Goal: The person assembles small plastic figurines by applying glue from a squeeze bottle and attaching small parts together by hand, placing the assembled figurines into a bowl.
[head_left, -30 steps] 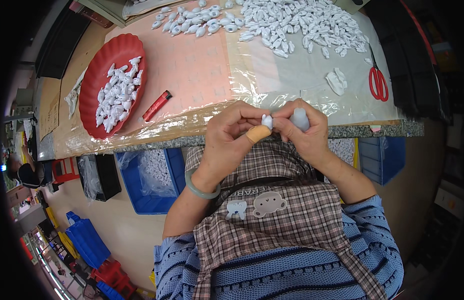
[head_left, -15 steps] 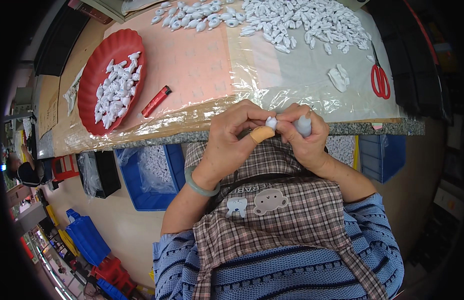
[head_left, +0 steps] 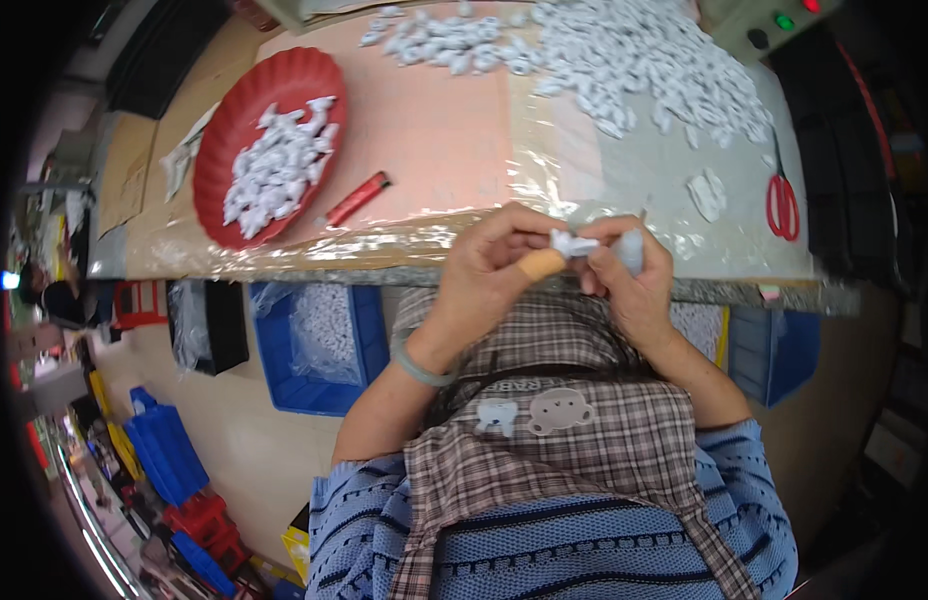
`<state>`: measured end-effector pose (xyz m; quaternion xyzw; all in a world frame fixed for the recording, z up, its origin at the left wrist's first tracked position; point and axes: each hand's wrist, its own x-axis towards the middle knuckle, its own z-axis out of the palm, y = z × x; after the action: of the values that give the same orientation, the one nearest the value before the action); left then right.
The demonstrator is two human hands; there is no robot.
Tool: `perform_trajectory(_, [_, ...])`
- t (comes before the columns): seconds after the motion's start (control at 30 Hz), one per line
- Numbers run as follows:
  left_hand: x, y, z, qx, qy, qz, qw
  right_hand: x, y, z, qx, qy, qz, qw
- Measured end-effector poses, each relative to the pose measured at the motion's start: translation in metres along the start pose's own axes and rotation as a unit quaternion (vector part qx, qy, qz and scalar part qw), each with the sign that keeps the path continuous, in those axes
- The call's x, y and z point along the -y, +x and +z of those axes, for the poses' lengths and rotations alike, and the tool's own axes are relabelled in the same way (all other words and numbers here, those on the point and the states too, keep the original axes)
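At the table's front edge, my left hand [head_left: 484,268] pinches a small white plastic figure-like piece [head_left: 572,243] between its fingertips. A tan cover wraps the left thumb. My right hand [head_left: 639,290] is closed around a small pale, translucent bottle [head_left: 631,252] with a thin pointed tip sticking up. The right fingertips also meet the white piece, so both hands touch it. Its finer shape is partly hidden by the fingers.
A red scalloped bowl [head_left: 214,190] of white pieces stands left, beside a red lighter-like object [head_left: 358,199]. Loose white pieces [head_left: 654,70] heap at the back. Red-handled scissors [head_left: 782,208] and a crumpled white scrap [head_left: 706,194] lie right. Blue bins [head_left: 274,365] sit below the table.
The view has shifted, so the table appears displaced. The white piece has turned to lie more sideways between my fingers, showing more of its length. Both hands keep their holds.
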<state>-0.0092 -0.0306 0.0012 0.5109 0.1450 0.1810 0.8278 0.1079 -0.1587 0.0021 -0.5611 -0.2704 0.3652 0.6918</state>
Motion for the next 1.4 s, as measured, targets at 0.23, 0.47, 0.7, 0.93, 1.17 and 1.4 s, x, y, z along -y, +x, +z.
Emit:
perform_trajectory(0.23, [0.005,-0.009,0.01,0.001,0.085,0.06,0.995,-0.014,-0.014,-0.009,-0.07,-0.124,-0.086,0.986])
perform_trajectory(0.47, [-0.008,-0.016,0.007,-0.015,0.074,0.068,0.995,-0.02,-0.008,-0.001,-0.033,-0.118,-0.12,0.985])
perform_trajectory(0.7, [-0.054,-0.015,-0.033,-0.132,0.255,0.17,0.943,-0.001,0.005,-0.002,-0.023,-0.074,-0.087,0.993])
perform_trajectory(0.93, [-0.113,-0.015,-0.12,-0.306,0.588,0.3,0.686,0.009,-0.003,-0.025,-0.074,-0.183,-0.061,0.978])
perform_trajectory(1.17, [-0.094,0.02,-0.084,-0.177,0.662,0.315,0.656,0.01,0.009,-0.026,-0.07,-0.187,-0.027,0.979])
perform_trajectory(1.4, [-0.049,0.109,-0.068,-0.158,0.657,0.287,0.679,0.007,0.009,-0.037,-0.056,-0.162,-0.038,0.984])
